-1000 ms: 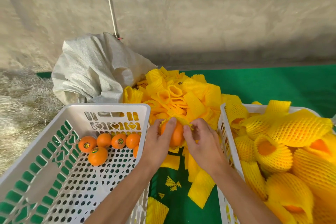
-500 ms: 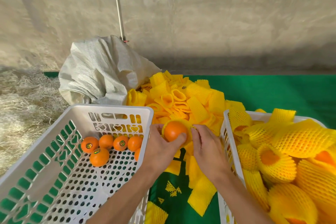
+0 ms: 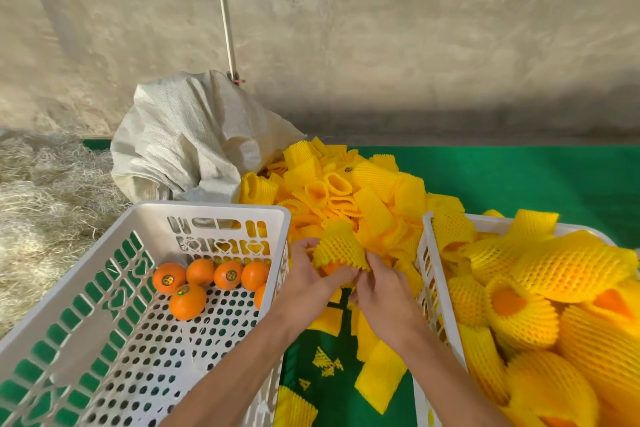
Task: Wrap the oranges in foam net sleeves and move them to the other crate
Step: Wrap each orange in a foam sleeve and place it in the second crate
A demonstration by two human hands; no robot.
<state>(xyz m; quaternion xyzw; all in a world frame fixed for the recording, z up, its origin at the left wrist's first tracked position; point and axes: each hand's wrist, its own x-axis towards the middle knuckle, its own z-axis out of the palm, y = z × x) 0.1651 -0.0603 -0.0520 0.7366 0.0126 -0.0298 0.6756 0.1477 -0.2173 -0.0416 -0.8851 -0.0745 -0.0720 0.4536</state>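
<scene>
we're right between the two crates here, both hands working one fruit. the left hand curls under and around an orange, which shows only as a sliver of bare skin below the yellow foam net sleeve covering most of it. the right hand sits just beside it on the right, fingers bent and pinching the sleeve's lower frilled edge. so both hands are closed on the same bundle, touching each other at the fingertips, held above the green mat in the gap between crates.

on the left, the white crate holds loose bare oranges gathered at its far right corner, several with small round stickers; one is half hidden behind the left wrist. on the right, the second white crate is heaped with wrapped oranges, orange skin peeking out of some sleeve ends.

behind the hands, a big pile of empty sleeves spills across the mat, a few more lying flat near us between the crates. far left of the pile slumps a white woven sack, with straw beyond the left crate and a concrete wall at the back.
</scene>
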